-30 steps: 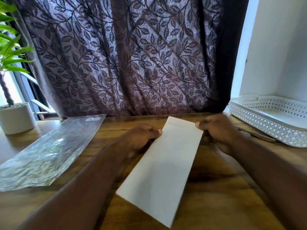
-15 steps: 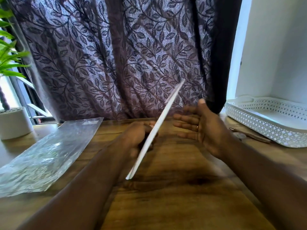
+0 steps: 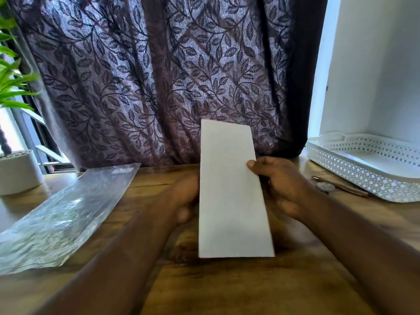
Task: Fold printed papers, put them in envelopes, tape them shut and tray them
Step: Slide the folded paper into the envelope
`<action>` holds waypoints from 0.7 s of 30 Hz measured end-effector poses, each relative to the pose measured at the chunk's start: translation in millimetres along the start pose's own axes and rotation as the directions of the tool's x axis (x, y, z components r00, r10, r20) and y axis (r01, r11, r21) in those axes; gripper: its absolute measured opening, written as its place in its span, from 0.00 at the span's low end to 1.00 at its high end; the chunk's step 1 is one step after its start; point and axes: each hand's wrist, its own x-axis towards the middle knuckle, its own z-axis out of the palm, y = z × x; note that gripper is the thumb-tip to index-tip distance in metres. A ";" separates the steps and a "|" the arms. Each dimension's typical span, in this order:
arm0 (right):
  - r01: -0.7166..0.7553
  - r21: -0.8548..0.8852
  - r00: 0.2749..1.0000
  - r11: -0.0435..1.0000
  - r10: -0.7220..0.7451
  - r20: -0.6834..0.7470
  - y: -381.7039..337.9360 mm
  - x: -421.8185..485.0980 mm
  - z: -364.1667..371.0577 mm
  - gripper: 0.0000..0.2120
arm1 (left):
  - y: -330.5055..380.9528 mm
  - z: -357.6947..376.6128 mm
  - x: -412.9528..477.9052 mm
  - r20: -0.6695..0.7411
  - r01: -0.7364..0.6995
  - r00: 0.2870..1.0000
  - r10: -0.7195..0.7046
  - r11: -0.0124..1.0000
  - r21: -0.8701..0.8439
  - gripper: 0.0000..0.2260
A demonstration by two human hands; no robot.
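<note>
Both hands hold one white envelope (image 3: 231, 192) above the bench (image 3: 227, 287), with its long side running away from the person and its plain face toward the camera. The right hand (image 3: 281, 187) grips the right edge of the envelope: the thumb lies on the front face and the other fingers are behind it. The left hand (image 3: 184, 198) is at the left edge, mostly hidden by the paper (only the back of the hand and one fingertip show), and it seems to support the envelope from behind. The far end of the envelope stands up in front of the curtain (image 3: 159, 76), and the near end hangs over the wood without touching it, as far as I can tell.

To the left of the hands, a clear plastic sleeve (image 3: 66, 214) lies flat on the bench, well apart from the envelope. Behind it, at the far left corner, stands a white pot (image 3: 18, 171) with a green plant (image 3: 13, 87). To the right of the hands, a pen (image 3: 341, 186) lies on the bench beside a small round grey object (image 3: 325, 187), which is too blurred to name. Just behind the pen is a white perforated tray (image 3: 363, 176), near the white wall (image 3: 375, 64).
</note>
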 end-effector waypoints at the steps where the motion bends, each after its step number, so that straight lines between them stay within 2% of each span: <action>1: -0.002 -0.021 1.000 1.000 0.001 -0.024 1.6 2.6 -4.4 0.08 | -0.1 -6.0 2.2 -0.002 0.021 1.000 -0.021 1.000 -0.022 0.26; 3: -0.005 -0.050 0.998 0.999 0.002 -0.069 5.4 6.5 -10.6 0.09 | 2.9 -16.1 -1.3 0.014 0.073 0.997 -0.073 0.997 -0.008 0.31; 5: -0.004 -0.072 0.996 0.997 -0.002 -0.086 7.3 8.3 -13.1 0.07 | 8.2 -20.4 -8.9 0.027 0.082 0.996 -0.085 0.992 0.095 0.26; 6: -0.003 -0.097 0.997 0.995 -0.005 -0.076 7.6 8.6 -13.5 0.07 | 10.6 -19.3 -13.0 0.007 0.044 0.999 -0.045 0.992 0.116 0.22; 8: 0.017 -0.166 1.000 0.986 -0.021 -0.022 6.8 9.7 -15.9 0.07 | 12.1 -17.7 -11.6 -0.120 -0.071 0.989 0.082 0.993 0.092 0.18; 10: 0.050 -0.285 0.997 0.957 -0.032 0.069 3.4 7.7 -17.2 0.05 | 14.9 -24.6 -5.4 -0.277 -0.187 0.933 0.229 0.968 0.169 0.17; 12: 0.165 -0.536 0.977 0.828 -0.063 0.203 0.0 6.4 -19.6 0.03 | 18.3 -32.5 -3.7 -0.344 -0.213 0.881 0.323 0.923 0.321 0.16; 14: 0.277 -0.705 0.944 0.653 -0.050 0.325 -2.8 4.8 -19.1 0.03 | 18.1 -38.4 -5.6 -0.307 -0.175 0.903 0.301 0.910 0.377 0.14; 18: 0.379 -0.774 0.905 0.506 -0.029 0.424 -3.1 1.9 -8.2 0.11 | 14.4 -35.5 -7.2 -0.135 -0.124 0.957 0.256 0.783 0.609 0.08; 21: 0.395 -0.836 0.910 0.380 -0.039 0.413 -8.0 3.4 -7.4 0.09 | 15.5 -37.4 -4.0 -0.176 -0.124 0.934 0.310 0.746 0.654 0.02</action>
